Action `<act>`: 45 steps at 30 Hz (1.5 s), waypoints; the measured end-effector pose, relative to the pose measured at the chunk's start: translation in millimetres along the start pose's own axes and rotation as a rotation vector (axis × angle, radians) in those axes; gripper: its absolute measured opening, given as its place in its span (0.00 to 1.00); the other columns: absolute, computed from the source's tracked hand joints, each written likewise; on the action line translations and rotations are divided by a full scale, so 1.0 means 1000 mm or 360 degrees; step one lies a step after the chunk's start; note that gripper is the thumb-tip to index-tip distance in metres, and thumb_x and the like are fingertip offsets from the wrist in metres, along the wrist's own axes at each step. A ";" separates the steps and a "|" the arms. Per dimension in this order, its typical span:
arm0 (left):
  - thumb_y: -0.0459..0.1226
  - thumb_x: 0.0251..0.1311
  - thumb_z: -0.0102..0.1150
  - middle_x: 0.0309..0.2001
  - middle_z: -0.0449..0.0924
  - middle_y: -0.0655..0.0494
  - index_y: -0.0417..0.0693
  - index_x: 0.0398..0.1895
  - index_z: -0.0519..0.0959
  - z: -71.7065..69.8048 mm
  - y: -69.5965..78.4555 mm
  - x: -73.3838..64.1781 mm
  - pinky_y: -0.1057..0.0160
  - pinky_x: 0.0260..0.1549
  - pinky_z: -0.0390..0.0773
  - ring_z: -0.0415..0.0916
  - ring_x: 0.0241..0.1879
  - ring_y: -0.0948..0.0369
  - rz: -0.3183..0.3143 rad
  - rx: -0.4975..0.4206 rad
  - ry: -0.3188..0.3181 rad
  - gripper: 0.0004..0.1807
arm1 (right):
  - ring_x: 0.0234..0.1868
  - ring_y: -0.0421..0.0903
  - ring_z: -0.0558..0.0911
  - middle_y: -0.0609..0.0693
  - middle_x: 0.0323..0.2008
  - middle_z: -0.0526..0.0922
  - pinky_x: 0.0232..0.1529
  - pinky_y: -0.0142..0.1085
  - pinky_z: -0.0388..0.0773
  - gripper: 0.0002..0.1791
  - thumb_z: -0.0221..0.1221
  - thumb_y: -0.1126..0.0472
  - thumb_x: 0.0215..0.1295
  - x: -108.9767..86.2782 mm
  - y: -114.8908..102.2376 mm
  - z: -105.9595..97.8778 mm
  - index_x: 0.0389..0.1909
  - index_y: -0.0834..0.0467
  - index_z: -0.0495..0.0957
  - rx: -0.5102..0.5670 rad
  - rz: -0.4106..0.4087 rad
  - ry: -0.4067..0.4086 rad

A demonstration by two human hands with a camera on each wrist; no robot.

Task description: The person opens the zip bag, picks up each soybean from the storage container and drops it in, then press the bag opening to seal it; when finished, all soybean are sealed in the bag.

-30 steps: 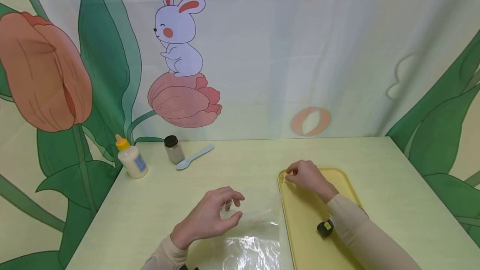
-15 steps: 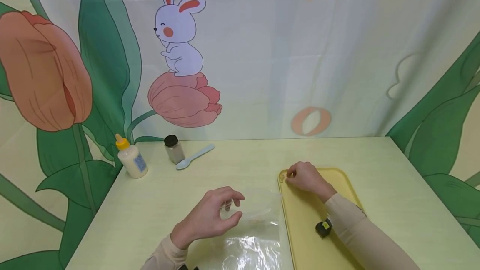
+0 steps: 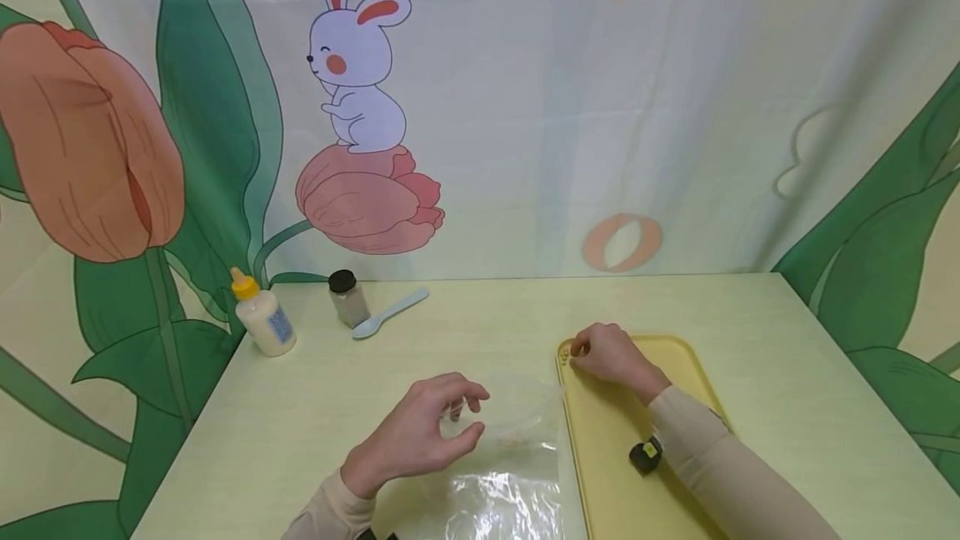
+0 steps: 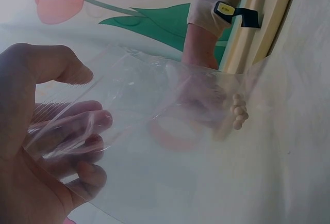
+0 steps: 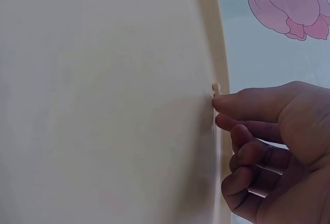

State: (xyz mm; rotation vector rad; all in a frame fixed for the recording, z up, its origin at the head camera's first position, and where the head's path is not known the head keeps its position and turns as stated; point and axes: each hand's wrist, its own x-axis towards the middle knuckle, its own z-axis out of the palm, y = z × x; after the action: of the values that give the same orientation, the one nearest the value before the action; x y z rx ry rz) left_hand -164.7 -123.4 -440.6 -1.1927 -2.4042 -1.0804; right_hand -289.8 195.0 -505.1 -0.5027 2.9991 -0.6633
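My left hand [image 3: 420, 427] is in a C shape at a clear plastic bag [image 3: 502, 490], thumb and fingers apart. In the left wrist view, the bag [image 4: 139, 182] stretches across its curved fingers [image 4: 87, 177]. At the far left corner of the yellow tray [image 3: 607, 448], my right hand [image 3: 613, 354] reaches down with thumb and index finger close together. Several small round beads [image 3: 565, 356] lie beside those fingertips, pale and wood-coloured in the left wrist view [image 4: 238, 111]. Whether a bead sits between thumb and index finger is hidden.
A glue-like bottle [image 3: 266, 325] with a yellow cap stands at the table's far left. To its right are a small black-lidded jar [image 3: 349, 302] and a pale blue spoon [image 3: 390, 315]. A printed curtain [image 3: 510, 107] hangs behind the table.
The right hand has shifted very slightly at the tray corner, staying beside the beads, and its wrist has moved slightly left. The left hand and bag have not visibly moved.
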 end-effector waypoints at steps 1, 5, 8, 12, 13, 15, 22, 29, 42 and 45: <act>0.34 0.51 0.66 0.32 0.79 0.62 0.46 0.43 0.80 0.000 0.000 0.000 0.73 0.28 0.72 0.69 0.26 0.69 0.0000 0.0003 -0.0001 0.14 | 0.26 0.41 0.74 0.43 0.24 0.80 0.30 0.35 0.71 0.04 0.68 0.59 0.54 0.000 -0.001 0.000 0.29 0.55 0.86 0.0005 0.0001 -0.0002; 0.35 0.51 0.66 0.32 0.79 0.62 0.46 0.43 0.80 -0.001 0.000 0.001 0.73 0.28 0.72 0.70 0.26 0.69 0.0001 0.0011 0.0001 0.14 | 0.26 0.41 0.73 0.44 0.24 0.80 0.30 0.35 0.71 0.04 0.68 0.59 0.53 0.002 -0.003 -0.001 0.29 0.55 0.86 0.0023 0.0008 -0.0009; 0.35 0.51 0.66 0.32 0.79 0.62 0.46 0.43 0.80 -0.002 0.000 0.001 0.73 0.28 0.72 0.70 0.26 0.69 -0.0002 0.0014 0.0004 0.14 | 0.26 0.41 0.73 0.44 0.24 0.80 0.30 0.34 0.71 0.04 0.68 0.59 0.53 0.002 -0.004 -0.002 0.29 0.55 0.86 0.0024 0.0007 -0.0010; 0.34 0.51 0.66 0.32 0.79 0.61 0.46 0.43 0.80 -0.002 -0.001 0.001 0.72 0.28 0.73 0.69 0.26 0.69 -0.0004 0.0011 0.0004 0.14 | 0.27 0.41 0.75 0.44 0.25 0.82 0.31 0.35 0.72 0.04 0.68 0.59 0.53 0.003 -0.004 -0.002 0.29 0.55 0.86 0.0018 -0.0006 -0.0010; 0.34 0.51 0.66 0.32 0.79 0.61 0.46 0.43 0.80 -0.002 -0.001 0.001 0.72 0.28 0.73 0.69 0.26 0.69 -0.0002 0.0008 0.0004 0.14 | 0.28 0.42 0.76 0.44 0.26 0.83 0.32 0.36 0.73 0.04 0.68 0.59 0.53 0.003 -0.004 -0.002 0.29 0.55 0.86 0.0014 -0.0013 -0.0006; 0.34 0.51 0.66 0.32 0.79 0.60 0.46 0.43 0.80 -0.001 -0.001 0.001 0.72 0.28 0.73 0.69 0.26 0.69 0.0003 0.0002 0.0005 0.14 | 0.30 0.43 0.78 0.45 0.28 0.85 0.35 0.38 0.76 0.04 0.68 0.58 0.53 0.003 -0.004 -0.002 0.28 0.55 0.86 0.0012 -0.0031 0.0007; 0.33 0.52 0.66 0.32 0.80 0.58 0.45 0.43 0.80 -0.001 -0.001 0.001 0.72 0.28 0.73 0.69 0.26 0.69 0.0010 -0.0010 0.0001 0.14 | 0.36 0.46 0.83 0.47 0.31 0.87 0.42 0.43 0.79 0.04 0.68 0.59 0.54 0.004 -0.005 0.000 0.28 0.54 0.87 0.0013 -0.0059 0.0021; 0.34 0.52 0.66 0.32 0.79 0.60 0.46 0.43 0.80 -0.001 -0.001 0.000 0.72 0.28 0.73 0.69 0.26 0.69 0.0005 -0.0010 -0.0004 0.14 | 0.34 0.45 0.82 0.47 0.31 0.87 0.41 0.42 0.79 0.03 0.67 0.60 0.54 0.005 -0.007 0.001 0.28 0.55 0.87 0.0007 -0.0070 0.0023; 0.34 0.52 0.66 0.32 0.79 0.63 0.47 0.43 0.80 -0.001 -0.001 -0.001 0.73 0.28 0.72 0.69 0.27 0.69 -0.0015 -0.0002 -0.0010 0.14 | 0.29 0.43 0.78 0.46 0.28 0.86 0.36 0.40 0.77 0.03 0.65 0.63 0.54 0.005 -0.011 0.002 0.25 0.54 0.86 -0.0040 -0.0069 0.0014; 0.34 0.52 0.66 0.32 0.79 0.62 0.47 0.43 0.80 -0.001 -0.001 -0.001 0.73 0.28 0.72 0.69 0.26 0.69 -0.0017 -0.0002 -0.0011 0.14 | 0.28 0.43 0.77 0.46 0.27 0.85 0.35 0.39 0.76 0.03 0.64 0.64 0.53 0.005 -0.011 0.002 0.24 0.54 0.85 -0.0040 -0.0070 0.0017</act>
State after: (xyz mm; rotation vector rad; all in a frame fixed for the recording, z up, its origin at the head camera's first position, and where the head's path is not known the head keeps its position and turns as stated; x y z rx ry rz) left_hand -165.3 -125.0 -441.2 -1.1873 -2.4181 -1.0831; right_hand -290.7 183.4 -501.9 -0.5696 3.0179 -0.6338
